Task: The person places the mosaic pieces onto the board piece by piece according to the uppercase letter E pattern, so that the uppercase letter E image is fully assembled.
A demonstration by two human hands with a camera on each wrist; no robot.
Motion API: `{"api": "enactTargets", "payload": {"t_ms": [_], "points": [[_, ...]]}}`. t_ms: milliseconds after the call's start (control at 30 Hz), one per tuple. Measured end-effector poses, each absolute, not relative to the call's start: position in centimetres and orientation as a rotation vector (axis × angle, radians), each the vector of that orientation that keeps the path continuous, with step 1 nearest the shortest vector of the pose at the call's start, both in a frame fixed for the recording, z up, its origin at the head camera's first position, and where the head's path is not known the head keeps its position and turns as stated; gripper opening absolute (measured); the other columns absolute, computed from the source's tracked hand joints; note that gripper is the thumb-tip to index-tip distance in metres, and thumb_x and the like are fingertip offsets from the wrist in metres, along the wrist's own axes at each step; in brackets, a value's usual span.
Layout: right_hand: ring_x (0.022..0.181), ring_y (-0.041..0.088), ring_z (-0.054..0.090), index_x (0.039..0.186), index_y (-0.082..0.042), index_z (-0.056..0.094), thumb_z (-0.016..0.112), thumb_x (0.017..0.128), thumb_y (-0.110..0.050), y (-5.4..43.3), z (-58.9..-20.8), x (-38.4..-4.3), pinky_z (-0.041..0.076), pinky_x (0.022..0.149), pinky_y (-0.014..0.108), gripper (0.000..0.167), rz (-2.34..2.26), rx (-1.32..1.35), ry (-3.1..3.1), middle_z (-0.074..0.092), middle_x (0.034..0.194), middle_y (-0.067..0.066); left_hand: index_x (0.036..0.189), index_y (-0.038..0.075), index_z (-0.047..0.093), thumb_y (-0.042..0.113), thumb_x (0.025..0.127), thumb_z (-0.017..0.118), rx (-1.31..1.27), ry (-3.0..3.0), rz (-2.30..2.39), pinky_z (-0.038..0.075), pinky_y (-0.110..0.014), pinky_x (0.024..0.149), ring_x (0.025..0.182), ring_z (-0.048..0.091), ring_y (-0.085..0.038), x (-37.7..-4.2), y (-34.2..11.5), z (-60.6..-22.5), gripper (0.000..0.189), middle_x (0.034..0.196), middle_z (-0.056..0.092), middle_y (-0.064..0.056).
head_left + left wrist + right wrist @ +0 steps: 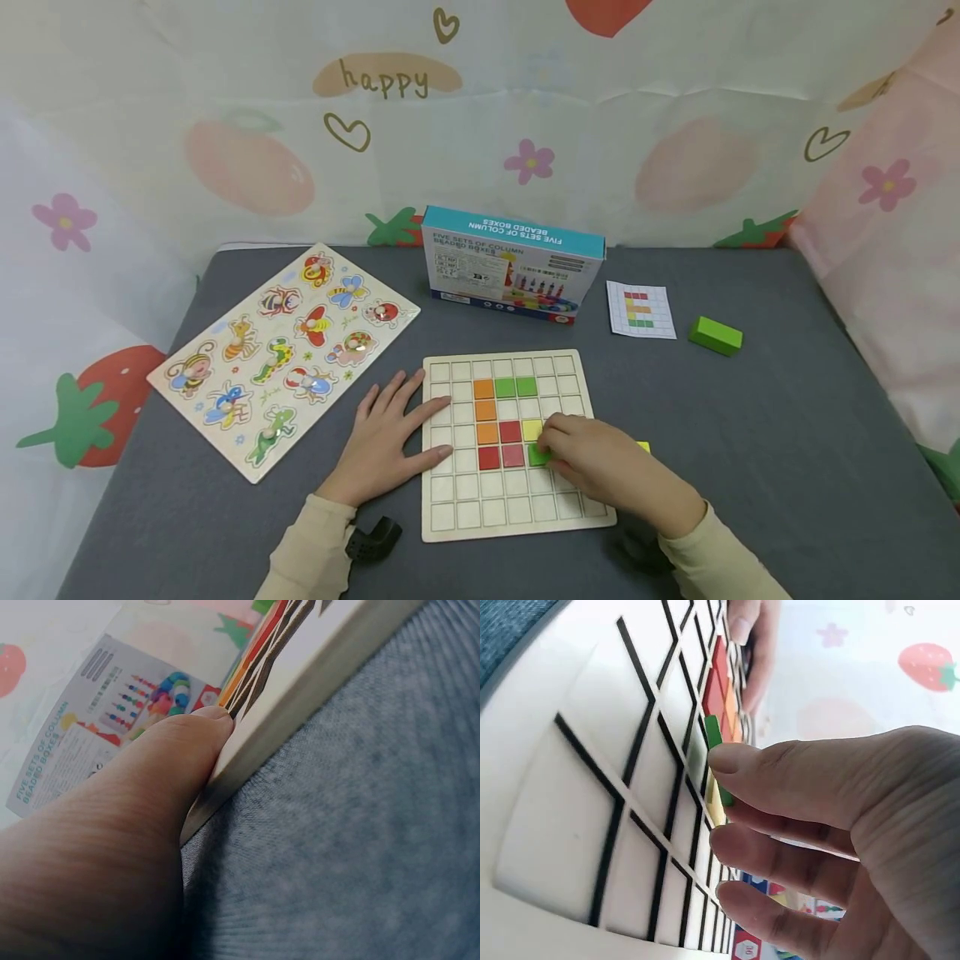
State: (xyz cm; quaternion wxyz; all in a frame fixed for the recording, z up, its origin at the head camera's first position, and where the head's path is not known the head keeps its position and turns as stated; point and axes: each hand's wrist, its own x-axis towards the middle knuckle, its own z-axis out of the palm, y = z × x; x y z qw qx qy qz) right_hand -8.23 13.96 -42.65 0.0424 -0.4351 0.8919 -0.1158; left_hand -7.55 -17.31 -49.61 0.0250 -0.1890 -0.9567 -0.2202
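Note:
A pale wooden grid board (457,512) lies in front of the person. Coloured square tiles fill some of its cells: an orange column (486,409), two green ones (516,387) at the top, red ones (488,457), a pink one (513,455) and a yellow one (532,429). Between thumb and finger, the right hand (603,462) pinches a green tile (714,731), which is tilted at a cell below the yellow tile. With fingers spread, the left hand (386,446) rests at the board's left edge, its thumb (202,731) touching the rim.
Left of the board lies an insect picture puzzle (285,358). A cardboard box (513,267) stands behind it. Toward the back right are a small pattern card (641,310) and a green block (716,335). Something yellow (643,447) peeks out behind the right hand.

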Motion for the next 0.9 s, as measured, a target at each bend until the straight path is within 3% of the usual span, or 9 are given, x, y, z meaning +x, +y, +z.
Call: {"api": "enactTargets", "payload": {"t_ms": [900], "points": [[0.086,0.008,0.057,0.101,-0.018,0.067,0.072,0.086,-0.022,13.53,-43.27,-8.41,0.054,0.079,0.027,0.016,-0.276,-1.335,2.738,0.06,0.099,-0.006,0.143,0.04,0.043,0.069,0.084,0.054,-0.587,-2.948,-0.675,0.005,-0.057,0.115,0.148,0.011,-0.028,-7.55,-17.3,-49.83,0.067,0.159,0.02,-0.001]]}}
